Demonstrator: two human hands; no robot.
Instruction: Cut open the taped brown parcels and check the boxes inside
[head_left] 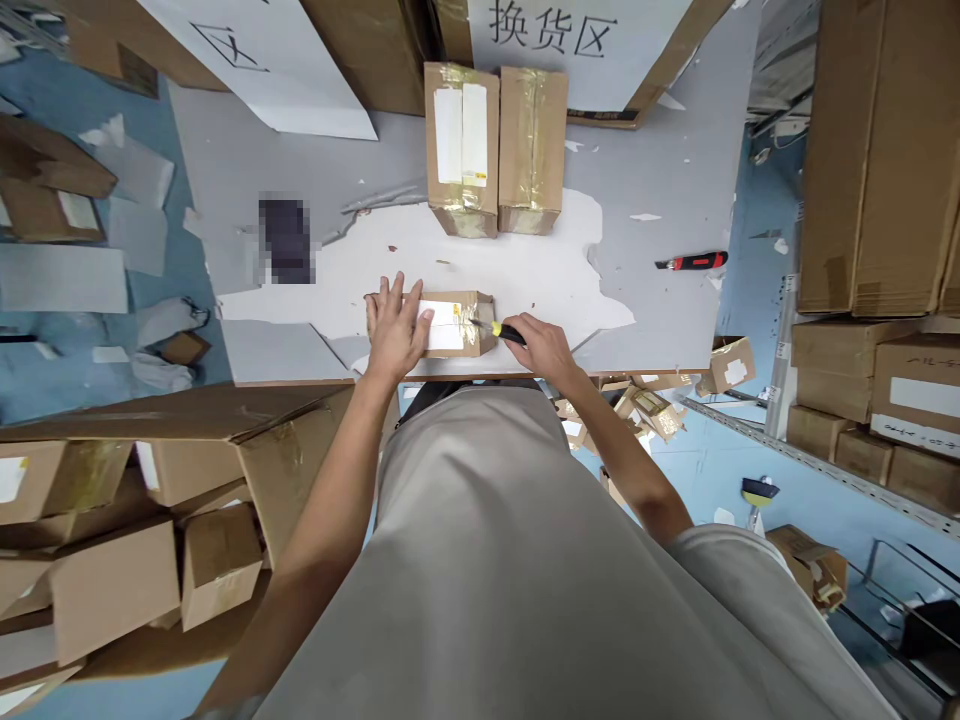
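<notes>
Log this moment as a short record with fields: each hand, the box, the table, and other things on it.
left hand: flat on the small taped box, open
right hand: closed around a yellow-black utility knife, tip at the box's right end
box: cardboard, white label on top, near the table's front edge
table: grey, surface peeled white
also on table: two taped boxes side by side; red-black cutter at right

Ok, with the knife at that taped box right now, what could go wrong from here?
1. The left hand lies flat on the small box, in line with the yellow-handled knife that the right hand holds at its taped end; a slip could reach the fingers.
2. The box sits near the table edge, so a push might shift it off.
</notes>
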